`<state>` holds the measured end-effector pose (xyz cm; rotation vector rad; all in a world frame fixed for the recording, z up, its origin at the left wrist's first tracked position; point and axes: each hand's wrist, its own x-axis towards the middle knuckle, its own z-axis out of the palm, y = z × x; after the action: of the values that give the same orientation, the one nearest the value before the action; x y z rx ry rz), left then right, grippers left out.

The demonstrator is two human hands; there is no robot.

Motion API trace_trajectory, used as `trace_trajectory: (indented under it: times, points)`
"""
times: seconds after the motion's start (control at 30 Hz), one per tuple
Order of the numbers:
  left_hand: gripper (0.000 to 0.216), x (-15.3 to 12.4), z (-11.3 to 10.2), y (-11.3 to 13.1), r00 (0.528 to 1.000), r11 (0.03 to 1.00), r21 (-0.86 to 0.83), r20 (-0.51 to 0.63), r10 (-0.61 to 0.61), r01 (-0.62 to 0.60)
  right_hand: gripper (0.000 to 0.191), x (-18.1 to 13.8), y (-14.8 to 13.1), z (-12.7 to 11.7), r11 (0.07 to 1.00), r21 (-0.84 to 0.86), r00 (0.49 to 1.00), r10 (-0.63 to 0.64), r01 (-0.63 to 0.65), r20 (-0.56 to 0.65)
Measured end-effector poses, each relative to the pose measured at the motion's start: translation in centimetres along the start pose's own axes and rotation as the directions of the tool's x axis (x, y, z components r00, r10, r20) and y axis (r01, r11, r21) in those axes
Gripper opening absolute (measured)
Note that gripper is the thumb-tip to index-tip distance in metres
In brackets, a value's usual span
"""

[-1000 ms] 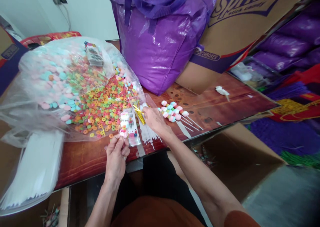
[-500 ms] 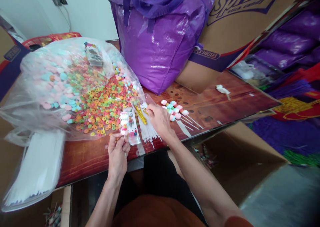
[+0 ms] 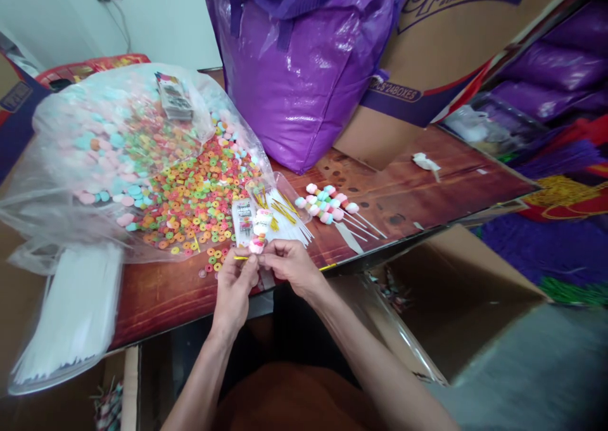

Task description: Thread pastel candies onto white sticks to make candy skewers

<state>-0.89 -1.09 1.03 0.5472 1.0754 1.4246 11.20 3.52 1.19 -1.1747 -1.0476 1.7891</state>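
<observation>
A marshmallow skewer [image 3: 260, 229] in a clear printed wrapper stands upright between my hands. My left hand [image 3: 234, 286] is closed on its lower end. My right hand [image 3: 293, 267] pinches at the same spot, fingertips meeting the left ones. A gold twist tie [image 3: 240, 258] pokes out across the left fingers; its other end is hidden in the pinch. Just beyond lie printed clear bags [image 3: 244, 218], loose gold twist ties [image 3: 284, 215] and white sticks [image 3: 304, 233]. To the right, several marshmallow skewers [image 3: 327, 204] rest with their sticks toward me.
A large clear bag [image 3: 85, 158] of marshmallows and ring candies [image 3: 190, 209] spreads over the left of the table [image 3: 166, 304]. A bundle of white sticks [image 3: 71, 310] hangs over the edge. Behind stand a purple bag [image 3: 304, 95] and a carton [image 3: 427, 57]. An open box [image 3: 456, 291] sits below right.
My right hand has come from the twist-tie pile to the base of the wrapped skewer, bringing a gold tie. My left hand has shifted right with the skewer.
</observation>
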Motion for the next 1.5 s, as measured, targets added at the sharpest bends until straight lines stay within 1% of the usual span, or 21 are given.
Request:
trace_trajectory:
  times: [0.1,0.17,0.27,0.33,0.4,0.5,0.53,0.57,0.7,0.77,0.83,0.9,0.97,1.0,1.07,1.13,1.2,1.27,1.4,1.47,1.5]
  points:
    - [0.032,0.3,0.1,-0.3,0.998,0.998,0.034,-0.032,0.045,-0.044,0.023,-0.5,0.3,0.4,0.979,-0.119,0.987,-0.163,0.163,0.007]
    - [0.037,0.5,0.2,-0.3,0.998,1.0,0.001,-0.055,0.028,-0.028,0.02,-1.0,0.9,0.7,0.937,-0.217,0.961,-0.278,0.274,0.011]
    - [0.039,0.7,0.0,0.3,0.992,0.987,-0.113,-0.033,-0.122,0.118,0.018,-1.5,1.6,1.0,0.902,-0.257,0.934,-0.357,0.346,0.002]
    - [0.035,0.6,-0.4,1.0,0.955,0.933,-0.207,0.049,-0.291,0.295,0.016,-1.6,1.6,0.8,0.901,-0.231,0.928,-0.373,0.367,0.018]
    - [0.03,0.5,-0.8,1.6,0.887,0.84,-0.287,0.158,-0.433,0.461,0.015,-1.6,1.2,0.4,0.902,-0.193,0.922,-0.377,0.387,0.084]
    - [0.021,0.2,-1.1,2.1,0.811,0.749,-0.311,0.259,-0.525,0.585,0.015,-1.4,0.4,-0.2,0.884,-0.193,0.898,-0.386,0.425,0.212]
    - [0.021,0.1,-1.1,2.1,0.811,0.761,-0.286,0.26,-0.524,0.583,0.015,-1.4,0.3,-0.2,0.862,-0.23,0.886,-0.405,0.452,0.224]
    - [0.023,0.0,-0.9,2.0,0.831,0.796,-0.248,0.239,-0.502,0.552,0.015,-1.4,0.3,-0.2,0.825,-0.289,0.873,-0.439,0.486,0.213]
    - [0.038,-0.4,0.4,1.2,0.961,0.961,-0.048,0.063,-0.271,0.274,0.016,-1.9,0.9,0.2,0.629,-0.558,0.802,-0.586,0.541,0.117]
    - [0.037,-0.7,0.9,0.8,0.987,0.987,0.022,0.02,-0.159,0.159,0.014,-2.3,0.8,0.4,0.611,-0.606,0.81,-0.579,0.509,0.096]
    - [0.035,-1.0,1.1,0.5,0.996,0.994,0.071,0.026,-0.086,0.084,0.013,-2.5,0.5,0.3,0.665,-0.601,0.854,-0.517,0.443,0.058]
    - [0.034,-1.1,1.1,0.3,0.997,0.993,0.103,0.038,-0.067,0.063,0.015,-2.5,0.1,-0.1,0.783,-0.519,0.921,-0.388,0.342,0.021]
    - [0.035,-0.9,1.0,0.3,0.995,0.991,0.092,0.033,-0.098,0.095,0.018,-2.4,0.0,-0.4,0.905,-0.366,0.975,-0.22,0.217,0.035]
    - [0.034,-0.8,1.0,0.3,0.991,0.99,0.064,0.027,-0.131,0.129,0.02,-2.4,0.1,-0.6,0.94,-0.296,0.985,-0.162,0.171,0.055]
    - [0.034,-0.4,1.0,0.6,0.972,0.972,-0.019,0.032,-0.234,0.234,0.021,-2.5,0.5,-0.9,0.95,-0.253,0.983,-0.17,0.182,0.069]
    - [0.037,-0.1,1.1,0.9,0.936,0.93,-0.106,0.05,-0.349,0.352,0.019,-2.8,1.0,-1.1,0.867,-0.367,0.937,-0.347,0.337,0.041]
    - [0.039,0.1,1.2,1.3,0.902,0.883,-0.186,0.058,-0.428,0.431,0.023,-3.1,1.5,-1.3,0.679,-0.53,0.826,-0.559,0.507,0.074]
    - [0.042,0.2,1.3,1.5,0.882,0.851,-0.243,0.057,-0.467,0.466,0.028,-3.3,1.7,-1.6,0.478,-0.642,0.706,-0.694,0.6,0.143]
    - [0.039,-0.4,1.5,1.5,0.877,0.836,-0.27,0.079,-0.475,0.477,0.027,-3.1,1.2,-1.8,0.198,-0.744,0.533,-0.811,0.638,0.241]
    - [0.036,-0.9,1.7,1.3,0.887,0.848,-0.264,0.09,-0.452,0.459,0.027,-3.0,0.8,-1.4,0.13,-0.76,0.487,-0.832,0.637,0.265]
    - [0.035,-1.0,1.8,1.2,0.895,0.86,-0.252,0.091,-0.437,0.445,0.026,-3.1,0.7,-1.0,0.125,-0.767,0.485,-0.834,0.629,0.262]
